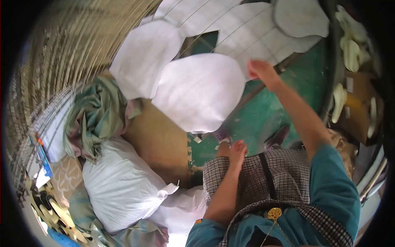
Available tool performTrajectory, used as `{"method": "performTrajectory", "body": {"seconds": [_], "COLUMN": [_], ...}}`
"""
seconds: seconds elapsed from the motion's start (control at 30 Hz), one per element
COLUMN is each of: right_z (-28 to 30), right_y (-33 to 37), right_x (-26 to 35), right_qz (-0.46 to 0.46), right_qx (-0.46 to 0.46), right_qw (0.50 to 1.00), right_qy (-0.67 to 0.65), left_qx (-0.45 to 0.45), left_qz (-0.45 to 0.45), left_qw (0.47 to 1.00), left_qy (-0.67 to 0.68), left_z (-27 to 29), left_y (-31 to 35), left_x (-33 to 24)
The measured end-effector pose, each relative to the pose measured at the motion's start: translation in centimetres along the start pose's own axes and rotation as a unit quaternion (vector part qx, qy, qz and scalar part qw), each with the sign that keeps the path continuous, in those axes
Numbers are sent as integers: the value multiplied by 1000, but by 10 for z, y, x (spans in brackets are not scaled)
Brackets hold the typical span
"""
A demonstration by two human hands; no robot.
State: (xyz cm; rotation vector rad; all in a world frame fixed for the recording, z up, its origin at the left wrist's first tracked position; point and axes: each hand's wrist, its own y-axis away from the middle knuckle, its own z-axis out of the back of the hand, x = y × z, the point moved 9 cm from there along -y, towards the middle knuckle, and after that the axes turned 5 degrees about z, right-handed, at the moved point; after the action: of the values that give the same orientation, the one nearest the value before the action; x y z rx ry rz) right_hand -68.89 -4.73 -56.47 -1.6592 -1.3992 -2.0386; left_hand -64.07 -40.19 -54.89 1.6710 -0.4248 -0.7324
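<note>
A rounded white sheet piece (201, 88) lies at the front of a wire rack, its pointed lower end reaching out over the floor. Right at its right edge is my right hand (259, 71), fingers curled closed and blurred; I cannot make out what is between them. My left hand (237, 153) is held low in front of my checked apron (284, 173), fingers loosely apart, with nothing visible in it. Beside the front piece, to the left, rests a second white piece (146, 57). Another white piece (300, 16) lies at the far right.
To my left stand a stuffed white sack (123, 183) and a bundled green striped cloth (96, 115), next to a brown board (158, 138). Pale shoe-shaped parts (352, 53) line the right side, by a brown box (357, 107). The floor (267, 111) is green.
</note>
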Motion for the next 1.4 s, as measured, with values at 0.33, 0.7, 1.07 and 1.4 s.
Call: {"method": "performTrajectory", "body": {"seconds": [0.33,0.7,1.07,1.4], "right_z": [271,379,399,291], "right_y": [575,913,1020,1070], "right_x": [180,103,101,250], "right_qz": [108,-99,75,251], "right_qx": [-490,-710,-789,-672], "right_qw": [838,590,600,665], "right_qy": [215,372,-106,-207], "left_qx": [-83,71,377,312], "left_qz": [34,-260,-710,-675], "left_qw": [980,898,218,109], "left_qy": [-178,-349,-554,-660], "left_z": [10,-357,-764,-808], "left_y": [82,285,572,542], "left_x": [22,-106,134,142]}}
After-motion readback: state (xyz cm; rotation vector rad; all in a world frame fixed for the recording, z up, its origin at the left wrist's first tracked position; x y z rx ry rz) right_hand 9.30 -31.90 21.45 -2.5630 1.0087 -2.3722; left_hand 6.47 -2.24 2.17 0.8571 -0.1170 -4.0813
